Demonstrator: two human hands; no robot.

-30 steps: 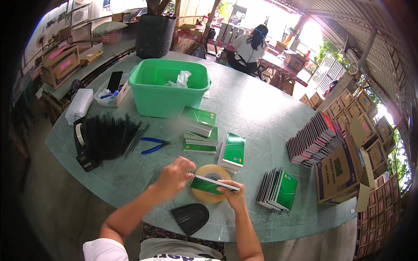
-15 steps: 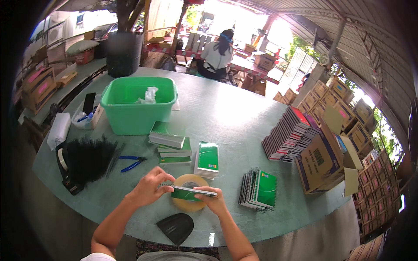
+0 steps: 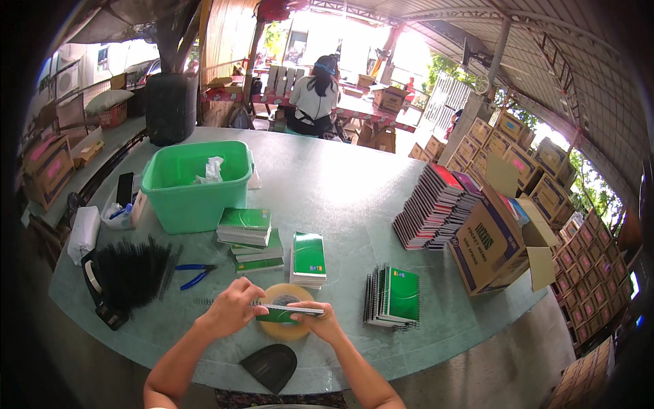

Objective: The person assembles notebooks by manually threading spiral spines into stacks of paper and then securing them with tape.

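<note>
My right hand grips a small green notebook by its right end, held nearly edge-on. At the notebook's left end, the fingers of my left hand pinch a thin black spiral wire, whose free end sticks out to the left past the hand. Under the notebook lies a wide roll of clear tape. Just beyond my hands are a stack of green notebooks and a less even green pile. To the right stand several spiral-bound green notebooks.
Left of my hands lie blue pliers and a heap of black spiral wires. A green tub stands behind. A black curved piece lies near the table's edge. Red-covered notebooks and an open carton stand right. A person sits beyond.
The view has shifted slightly. My hands still hold the notebook at both ends, and the spiral wire now shows more plainly to the left of my left hand.
</note>
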